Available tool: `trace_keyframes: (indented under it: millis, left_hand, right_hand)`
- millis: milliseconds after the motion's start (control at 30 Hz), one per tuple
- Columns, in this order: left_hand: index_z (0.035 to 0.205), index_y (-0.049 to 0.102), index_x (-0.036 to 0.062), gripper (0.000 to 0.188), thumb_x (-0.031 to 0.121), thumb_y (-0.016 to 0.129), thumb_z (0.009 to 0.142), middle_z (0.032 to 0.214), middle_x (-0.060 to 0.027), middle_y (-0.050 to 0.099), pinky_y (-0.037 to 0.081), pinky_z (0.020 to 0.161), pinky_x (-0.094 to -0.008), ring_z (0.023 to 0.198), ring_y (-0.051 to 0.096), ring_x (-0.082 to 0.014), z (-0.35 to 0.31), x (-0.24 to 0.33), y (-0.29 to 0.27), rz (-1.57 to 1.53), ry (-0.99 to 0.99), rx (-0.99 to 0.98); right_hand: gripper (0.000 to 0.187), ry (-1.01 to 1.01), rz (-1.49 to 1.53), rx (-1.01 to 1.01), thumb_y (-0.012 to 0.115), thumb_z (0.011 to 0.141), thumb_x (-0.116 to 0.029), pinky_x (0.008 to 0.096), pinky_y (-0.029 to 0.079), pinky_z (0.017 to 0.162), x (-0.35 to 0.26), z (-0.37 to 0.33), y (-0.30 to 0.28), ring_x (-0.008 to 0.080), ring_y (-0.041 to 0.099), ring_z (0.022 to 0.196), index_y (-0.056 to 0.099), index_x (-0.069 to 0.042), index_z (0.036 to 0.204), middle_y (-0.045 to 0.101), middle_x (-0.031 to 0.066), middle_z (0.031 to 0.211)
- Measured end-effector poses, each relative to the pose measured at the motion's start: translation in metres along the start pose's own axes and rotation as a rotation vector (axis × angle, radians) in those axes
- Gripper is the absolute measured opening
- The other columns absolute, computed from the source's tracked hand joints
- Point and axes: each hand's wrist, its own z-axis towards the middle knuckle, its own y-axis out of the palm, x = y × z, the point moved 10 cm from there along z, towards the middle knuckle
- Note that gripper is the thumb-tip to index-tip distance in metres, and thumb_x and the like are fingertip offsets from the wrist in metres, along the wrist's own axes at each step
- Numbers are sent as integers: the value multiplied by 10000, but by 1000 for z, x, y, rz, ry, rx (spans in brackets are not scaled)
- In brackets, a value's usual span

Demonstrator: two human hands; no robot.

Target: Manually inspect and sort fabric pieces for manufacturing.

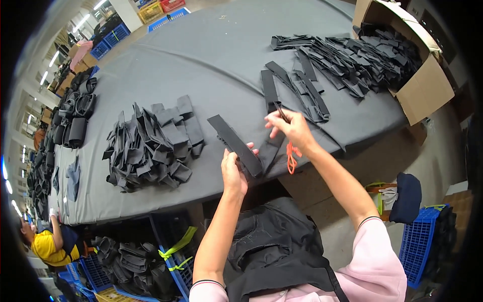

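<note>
A folded black fabric strip (235, 144) slants up from the table's near edge, gripped between the thumb and fingers of my left hand (234, 170). My right hand (293, 129) is closed around a small dark pointed tool (282, 112) that looks like thread snips, with its tip upward. An orange cord (291, 158) dangles below that hand. Just beyond my right hand lies another black strip (269, 86) on the grey-covered table (201, 80). Beneath and between my hands, a further length of black fabric (270, 146) hangs toward the table edge. My right palm is partly hidden.
Left of my hands is a heap of black fabric pieces (151, 143). More strips (347, 63) spread from a tipped cardboard box (425, 90) at far right. Blue crates (420, 241) stand below the table. A person in yellow (50, 246) works at far left.
</note>
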Motion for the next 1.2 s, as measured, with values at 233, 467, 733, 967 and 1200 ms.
trace_keyframes:
  millis: [233, 467, 733, 967, 1200]
  left_hand:
    - [1088, 481, -14, 253, 27, 422, 845, 1072, -184, 611, 529, 808, -367, 884, 634, -264, -19, 21, 19, -25, 2, -42]
    - [1272, 254, 58, 511, 4, 548, 857, 1055, -133, 540, 521, 744, -337, 854, 613, -209, -50, 11, -10, 393, 134, 61]
    - [1295, 243, 34, 525, -31, 471, 827, 980, -110, 540, 516, 693, -315, 785, 597, -189, -50, -5, 2, 418, 32, 112]
    - [1326, 357, 86, 568, -39, 505, 792, 955, -17, 449, 440, 767, -238, 836, 477, -109, -59, 4, 10, 245, 65, 65]
    - [1381, 190, 1, 695, -51, 559, 794, 1124, -143, 505, 487, 836, -302, 977, 580, -203, -83, 10, 29, 448, 112, -105]
  right_hand:
    - [201, -49, -359, 77, 588, 864, -161, 261, 479, 682, -26, 32, -20, 153, 657, 741, 658, -32, 1002, 678, 98, 888]
    - [87, -525, -440, 329, 645, 801, -41, 313, 450, 580, -64, -49, -1, 200, 545, 635, 637, -18, 885, 546, 86, 750]
    - [104, -370, -418, 312, 610, 785, -23, 369, 467, 584, 21, -36, -1, 313, 592, 704, 611, -36, 888, 555, 91, 822]
    - [308, -180, -106, 62, 731, 749, -97, 231, 410, 530, -47, -83, 35, 116, 486, 577, 602, -7, 1014, 518, 57, 796]
    - [354, -172, -272, 36, 610, 707, 3, 285, 460, 650, -24, -90, 55, 197, 559, 746, 569, 32, 1058, 535, 101, 927]
